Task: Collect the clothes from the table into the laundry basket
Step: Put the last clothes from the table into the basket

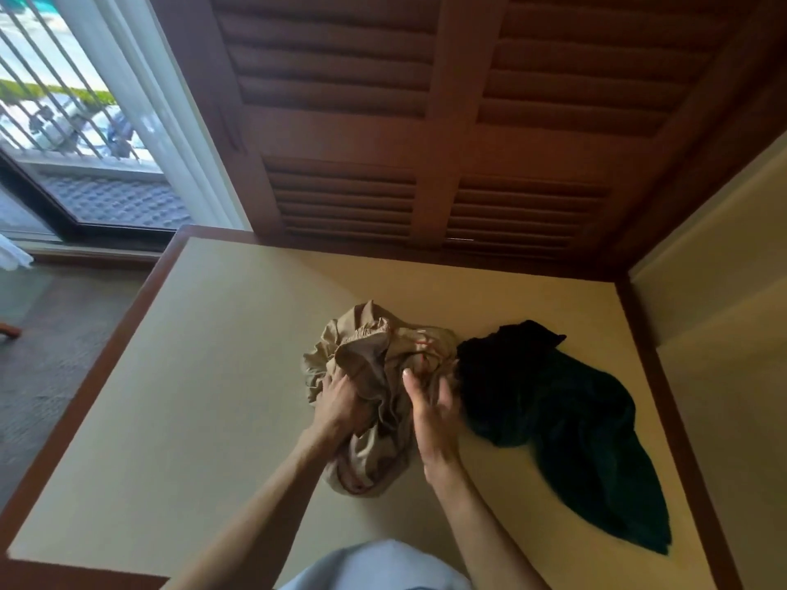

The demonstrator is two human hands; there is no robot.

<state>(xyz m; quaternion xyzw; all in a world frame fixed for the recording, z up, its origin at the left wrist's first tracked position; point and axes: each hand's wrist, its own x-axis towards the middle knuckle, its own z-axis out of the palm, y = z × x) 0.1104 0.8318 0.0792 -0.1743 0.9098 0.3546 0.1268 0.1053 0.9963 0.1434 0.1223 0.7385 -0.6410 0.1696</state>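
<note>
A crumpled beige garment [374, 359] lies bunched in the middle of the cream table [204, 376]. My left hand [340, 402] grips its left side, fingers sunk into the cloth. My right hand [430, 406] is against the garment's right side with fingers straight. A dark green garment [566, 423] lies spread on the table just right of the beige one, reaching toward the near right edge. No laundry basket is in view.
The table has a brown wooden rim [664, 398]. Brown louvered wooden doors [426, 121] stand behind it. A glass door with a railing outside [85, 121] is at the far left, over dark carpet [51, 355]. A cream wall [724, 334] is on the right.
</note>
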